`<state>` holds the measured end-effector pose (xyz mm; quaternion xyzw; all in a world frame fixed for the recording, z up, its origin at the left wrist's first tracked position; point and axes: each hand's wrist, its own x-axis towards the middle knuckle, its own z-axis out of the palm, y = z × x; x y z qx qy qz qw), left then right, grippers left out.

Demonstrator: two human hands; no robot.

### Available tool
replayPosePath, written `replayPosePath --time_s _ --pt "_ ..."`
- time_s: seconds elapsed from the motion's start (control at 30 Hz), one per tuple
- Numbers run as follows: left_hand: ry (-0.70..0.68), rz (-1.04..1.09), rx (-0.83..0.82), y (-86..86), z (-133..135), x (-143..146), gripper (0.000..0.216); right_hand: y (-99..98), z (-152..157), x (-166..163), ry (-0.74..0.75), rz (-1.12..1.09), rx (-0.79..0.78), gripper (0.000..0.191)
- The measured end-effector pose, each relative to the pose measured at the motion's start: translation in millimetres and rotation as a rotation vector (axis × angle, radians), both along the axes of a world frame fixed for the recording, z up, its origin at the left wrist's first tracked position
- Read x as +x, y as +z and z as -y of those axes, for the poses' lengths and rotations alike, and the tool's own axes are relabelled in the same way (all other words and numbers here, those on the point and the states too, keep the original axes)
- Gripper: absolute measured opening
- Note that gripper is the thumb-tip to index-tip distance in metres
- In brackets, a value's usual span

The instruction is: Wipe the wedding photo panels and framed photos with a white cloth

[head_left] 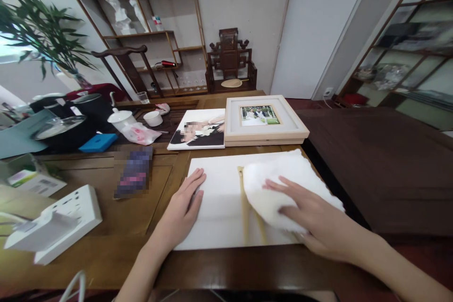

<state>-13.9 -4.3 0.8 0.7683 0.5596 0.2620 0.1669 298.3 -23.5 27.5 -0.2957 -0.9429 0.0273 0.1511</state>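
A white rectangular panel [215, 207] lies flat on the wooden table in front of me. Two thin tan strips [244, 207] run down its middle, meeting near the top; I cannot tell if they are attached or printed. Along the panel's left edge rests my left hand [186, 198], fingers stretched out and holding nothing. My right hand [307, 212] grips a bunched white cloth [283, 174], pressing it on the panel's right half. The cloth hides the panel's upper right corner, and its lower edge is blurred.
Beyond the panel lie a light wood picture frame [231, 132] and a photo print [198, 127]. At left are a white power strip [74, 217], a blurred purple packet [136, 172], a blue box [98, 142], a white teapot [121, 119] and a black pot [63, 139].
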Motion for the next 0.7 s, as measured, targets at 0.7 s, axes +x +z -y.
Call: replayPosePath --time_s 0.7 --pt "-0.014 -0.003 0.021 -0.9 -1 0 0.042 2.8 -62 -72 -0.059 -0.163 -0.256 0.03"
